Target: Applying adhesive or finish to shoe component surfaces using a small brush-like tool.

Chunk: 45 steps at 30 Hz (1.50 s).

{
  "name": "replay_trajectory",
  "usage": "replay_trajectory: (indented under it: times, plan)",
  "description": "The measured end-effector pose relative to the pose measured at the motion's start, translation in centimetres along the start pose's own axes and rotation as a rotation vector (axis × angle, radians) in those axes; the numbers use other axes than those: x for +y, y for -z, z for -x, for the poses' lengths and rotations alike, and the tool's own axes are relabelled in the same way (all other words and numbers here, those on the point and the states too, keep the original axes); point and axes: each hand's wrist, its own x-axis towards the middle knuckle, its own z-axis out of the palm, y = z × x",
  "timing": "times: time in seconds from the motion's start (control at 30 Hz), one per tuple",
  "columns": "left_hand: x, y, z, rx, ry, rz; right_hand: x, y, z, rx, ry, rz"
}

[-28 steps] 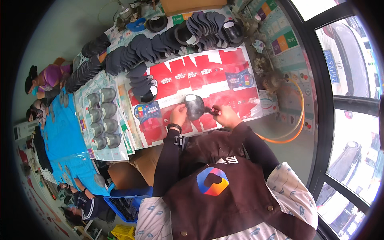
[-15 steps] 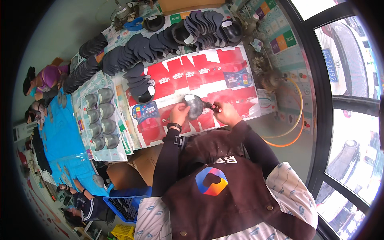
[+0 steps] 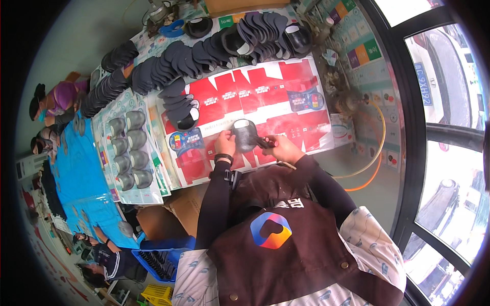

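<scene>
A dark grey, rounded shell piece [image 3: 245, 138] with a pale patch at its top edge is held over the red-and-white printed table cover. My left hand [image 3: 224, 144] is closed on the shell's left edge. My right hand [image 3: 285, 149] is wrapped round a small black-and-red hand tool [image 3: 266, 143], whose dark tip is at the shell's right side. I cannot make out whether the tip touches it. A similar dark shell [image 3: 186, 120] lies to the left, below a short row of dark flat pads [image 3: 176, 103].
Long rows of dark pads [image 3: 179, 62] line the table's far side. Several grey shells [image 3: 136, 139] stand on a sheet at left. Yellow hose [image 3: 383, 133] and orange hose [image 3: 368, 186] loop at right. A blue crate [image 3: 159, 263] sits lower left; other people work beyond a blue table [image 3: 76, 168].
My right hand and the tool have moved left, nearer to the shell. The shell is still in my left hand, which has shifted only slightly.
</scene>
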Motion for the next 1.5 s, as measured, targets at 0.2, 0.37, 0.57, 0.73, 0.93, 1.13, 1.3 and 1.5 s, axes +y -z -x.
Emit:
replay_trajectory:
  times: [0.2, 0.37, 0.57, 0.73, 0.93, 1.13, 1.3, 1.5]
  plan:
    - [-2.2, 0.7, -1.1, -0.058, 0.055, 0.137, -0.8, -0.6, -3.3, 0.248, 0.035, 0.218]
    - [-4.9, 5.1, 0.1, -0.127, 0.190, 0.521, 1.2, -0.2, -5.2, 0.124, 0.021, 0.013]
    - [-5.9, 8.8, 2.1, -0.066, 0.294, 0.486, 2.2, 0.6, -5.8, 0.081, 0.050, -0.098]
    - [-4.2, 8.8, 2.7, -0.017, 0.339, 0.513, 1.1, 1.8, -4.4, -0.037, 0.084, 0.178]
    - [-2.1, 7.5, 1.9, -0.035, 0.317, 0.444, -0.4, 2.8, -3.6, -0.002, 0.114, 0.138]
    - [-1.8, 5.4, 0.2, -0.088, 0.211, 0.327, 0.3, 2.8, -3.2, -0.149, 0.111, 0.279]
    - [-2.5, 2.5, -1.3, -0.219, 0.123, 0.156, 2.9, 4.8, -2.2, -0.051, 0.211, 0.339]
    - [2.3, 2.0, 0.4, -0.095, 0.022, -0.201, 3.8, 8.2, -1.4, 0.083, 0.165, -0.005]
